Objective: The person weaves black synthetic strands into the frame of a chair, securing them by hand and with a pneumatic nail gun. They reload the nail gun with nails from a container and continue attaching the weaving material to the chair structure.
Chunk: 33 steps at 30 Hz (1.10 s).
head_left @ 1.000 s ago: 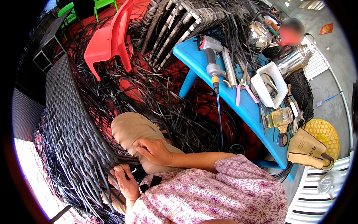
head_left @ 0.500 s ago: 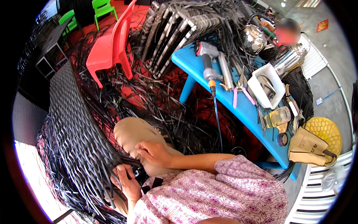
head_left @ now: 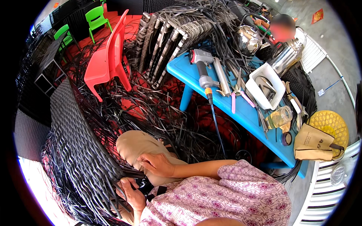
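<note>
A dark grey woven panel of flat plastic strips leans at my left side, with loose strip ends hanging from its near edge. At its lower right corner my left hand has its fingers closed around a black plastic strip; the fingertips are partly hidden. My right hand rests on my tan-clad knee, its fingers loosely apart and holding nothing. Between knee and panel, several dark strips run close to both hands.
A blue table on the right carries an air tool with a hose, pink-handled cutters, a white bin and a jar. Loose black strips cover the red floor. A red chair stands ahead; another person is beyond the table.
The whole view has shifted slightly. My left hand stays at the panel's corner, a little lower and to the right in the picture. The right hand remains on the knee.
</note>
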### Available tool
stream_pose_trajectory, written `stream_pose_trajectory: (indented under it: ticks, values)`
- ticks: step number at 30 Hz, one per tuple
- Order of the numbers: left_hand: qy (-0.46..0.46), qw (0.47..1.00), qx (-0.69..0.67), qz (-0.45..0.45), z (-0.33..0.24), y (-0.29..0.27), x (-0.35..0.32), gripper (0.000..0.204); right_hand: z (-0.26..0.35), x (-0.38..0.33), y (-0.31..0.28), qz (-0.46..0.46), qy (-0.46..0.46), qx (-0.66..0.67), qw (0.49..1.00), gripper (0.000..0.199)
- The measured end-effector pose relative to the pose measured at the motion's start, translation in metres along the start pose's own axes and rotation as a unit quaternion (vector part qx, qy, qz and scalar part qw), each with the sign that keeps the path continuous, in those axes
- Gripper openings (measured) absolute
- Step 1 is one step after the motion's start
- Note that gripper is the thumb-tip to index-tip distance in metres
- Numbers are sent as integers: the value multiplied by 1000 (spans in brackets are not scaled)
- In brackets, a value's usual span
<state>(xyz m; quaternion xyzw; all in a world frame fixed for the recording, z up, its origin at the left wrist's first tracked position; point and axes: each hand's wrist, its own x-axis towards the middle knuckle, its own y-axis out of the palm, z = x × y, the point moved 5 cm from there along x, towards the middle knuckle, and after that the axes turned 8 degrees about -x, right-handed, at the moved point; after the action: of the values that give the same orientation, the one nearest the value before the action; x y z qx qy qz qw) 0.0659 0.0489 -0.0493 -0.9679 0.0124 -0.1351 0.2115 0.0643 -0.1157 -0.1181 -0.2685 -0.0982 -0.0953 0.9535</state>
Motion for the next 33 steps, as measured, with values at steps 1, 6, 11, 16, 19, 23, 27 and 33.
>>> stream_pose_trajectory:
  ticks: [1, 6, 11, 16, 19, 23, 27, 33]
  values:
    - [-15, 1000, -20, -7, -1, 1, 0, 39, -2, -1, 2, 0, 4, 0, 1000, 19]
    - [-56, 986, -155, -34, 1, 6, 1, 39, -4, -1, 1, 0, 9, 3, 1000, 17]
    - [-62, 984, -163, -42, 2, 8, 1, 36, -9, 0, 4, -23, 7, -1, 1000, 14]
    - [-74, 984, -156, -41, 6, 4, 0, 32, -6, 1, 0, -32, -1, 10, 999, 14]
    - [-26, 995, -87, -51, -5, 9, 1, 43, -7, 1, 0, -36, -5, 10, 999, 14]
    - [-4, 998, -48, -39, 0, 7, 0, 42, -8, 0, 1, -36, -4, 13, 999, 14]
    - [-54, 994, -85, -49, 0, 6, 1, 40, -9, 0, 2, -29, 0, 12, 1000, 15]
    - [-63, 983, -166, -40, -1, 8, 4, 40, -9, -1, 3, -23, 16, 18, 999, 16]
